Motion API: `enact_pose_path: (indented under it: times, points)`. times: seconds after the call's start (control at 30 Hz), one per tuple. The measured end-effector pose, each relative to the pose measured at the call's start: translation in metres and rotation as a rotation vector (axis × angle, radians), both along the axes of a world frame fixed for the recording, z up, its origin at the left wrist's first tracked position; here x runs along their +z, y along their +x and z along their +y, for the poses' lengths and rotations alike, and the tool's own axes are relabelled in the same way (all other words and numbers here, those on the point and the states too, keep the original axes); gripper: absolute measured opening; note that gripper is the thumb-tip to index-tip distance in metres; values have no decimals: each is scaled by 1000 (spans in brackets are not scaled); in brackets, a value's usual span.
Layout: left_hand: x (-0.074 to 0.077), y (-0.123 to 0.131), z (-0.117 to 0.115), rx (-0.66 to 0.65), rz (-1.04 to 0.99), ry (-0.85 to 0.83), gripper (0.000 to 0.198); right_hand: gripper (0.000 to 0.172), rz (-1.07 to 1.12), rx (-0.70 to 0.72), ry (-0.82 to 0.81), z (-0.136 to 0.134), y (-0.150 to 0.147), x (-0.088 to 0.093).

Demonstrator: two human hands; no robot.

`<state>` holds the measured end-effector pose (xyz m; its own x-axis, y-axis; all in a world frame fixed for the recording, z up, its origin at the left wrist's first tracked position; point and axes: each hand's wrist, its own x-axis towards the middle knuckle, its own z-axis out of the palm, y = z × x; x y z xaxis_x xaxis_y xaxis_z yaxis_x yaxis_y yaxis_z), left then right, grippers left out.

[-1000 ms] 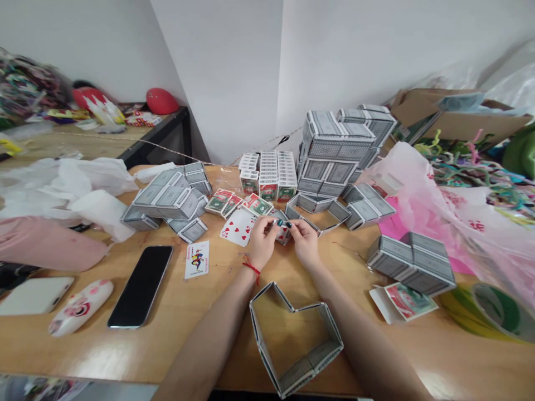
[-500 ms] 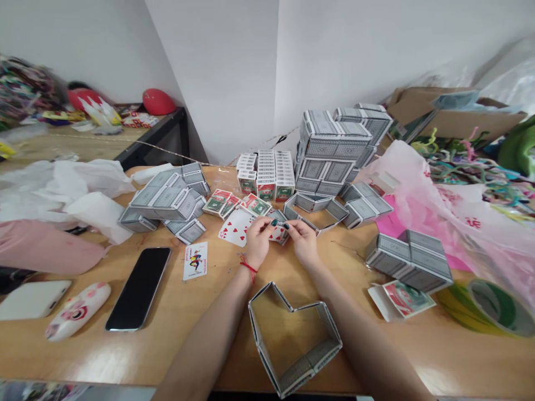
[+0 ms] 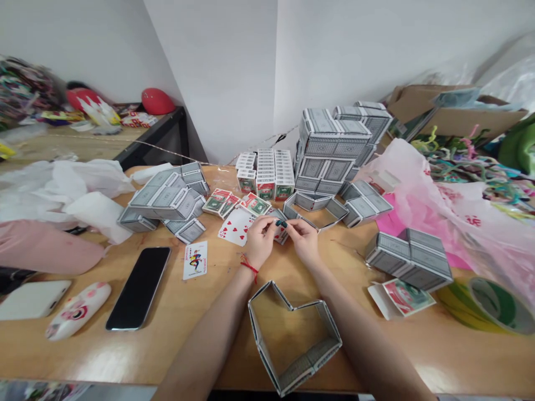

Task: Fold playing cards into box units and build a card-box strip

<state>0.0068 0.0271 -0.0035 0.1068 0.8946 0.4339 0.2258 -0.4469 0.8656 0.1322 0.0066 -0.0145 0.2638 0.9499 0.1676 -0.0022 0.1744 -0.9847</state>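
My left hand (image 3: 261, 239) and my right hand (image 3: 304, 239) meet over the middle of the wooden table (image 3: 175, 312), both pinching a small bundle of playing cards (image 3: 281, 233) between fingertips. A red string circles my left wrist. Close to me stands a heart-shaped frame made of folded cards (image 3: 292, 334). Beside my left hand lies a face-up card with red hearts (image 3: 234, 227), and a joker card (image 3: 195, 259) lies further left.
Stacks of card-built blocks (image 3: 334, 145) and boxed decks (image 3: 267, 175) stand behind my hands. More card blocks lie at left (image 3: 167, 197) and right (image 3: 412, 260). A black phone (image 3: 140, 287), a white case (image 3: 31, 298), pink plastic bags (image 3: 451, 223) and a tape roll (image 3: 495, 306) surround the space.
The view has shifted slightly. My hands stay together on the cards, fingers working a little; nothing else has moved.
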Motion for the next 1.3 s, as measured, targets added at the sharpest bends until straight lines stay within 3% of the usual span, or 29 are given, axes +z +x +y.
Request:
enact_pose_path:
  times: [0.43, 0.8, 1.07, 1.3]
  points:
    - [-11, 2, 2, 104, 108, 119, 10, 17, -38, 58, -30, -4, -7, 9]
    - [-11, 5, 7, 159, -27, -56, 11, 19, 8, 107, -82, 0, -9, 4]
    - [-15, 3, 13, 180, -156, -216, 12, 19, 72, 262, -75, 0, -5, 4]
    - [-13, -4, 19, 183, -299, -255, 21, 21, 25, 147, -94, -2, -7, 3]
